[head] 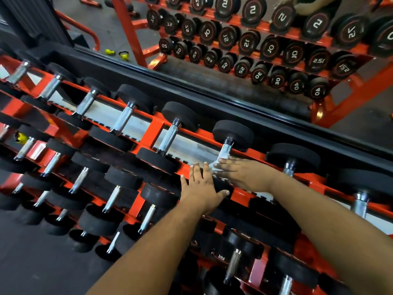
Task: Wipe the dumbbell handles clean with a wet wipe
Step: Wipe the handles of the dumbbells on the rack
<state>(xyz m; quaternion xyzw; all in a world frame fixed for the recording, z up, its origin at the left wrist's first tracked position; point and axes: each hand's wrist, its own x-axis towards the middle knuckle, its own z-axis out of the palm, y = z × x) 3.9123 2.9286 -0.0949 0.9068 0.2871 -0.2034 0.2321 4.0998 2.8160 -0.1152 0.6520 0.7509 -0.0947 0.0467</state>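
The dumbbell handle point(225, 149) being cleaned sits right of centre in the frame, on the top tier of the red rack point(156, 129), a short knurled steel bar running from its far black head point(232, 135) at the upper right down toward the near head, which is mostly hidden under the hands. Its long axis leans steeply, top tipped a little to the right, much like the bare handles of its neighbours stepping away toward the upper left. A white wet wipe point(221, 159) is wrapped around the lower half of the bar, and the right hand point(242, 174) comes in from the right with its fingers point(228, 163) lying across the wipe; they look curled onto it, though from here I cannot tell how far they close round the bar underneath. So the uncleaned upper stretch of steel lies just above and beyond those fingers, along the bar's own line, and I would judge the next stroke has to travel up that axis toward the far head. The left hand point(203, 186) is just beside the right, lower and to the left, fingers spread fairly straight and resting flat on the near black head, thumb hooked over its edge, seemingly steadying the weight. The right hand is plainly the nearer one to the handle. Beyond the rack, a mirror point(234, 50) fills the upper frame, showing rows of numbered dumbbell ends.
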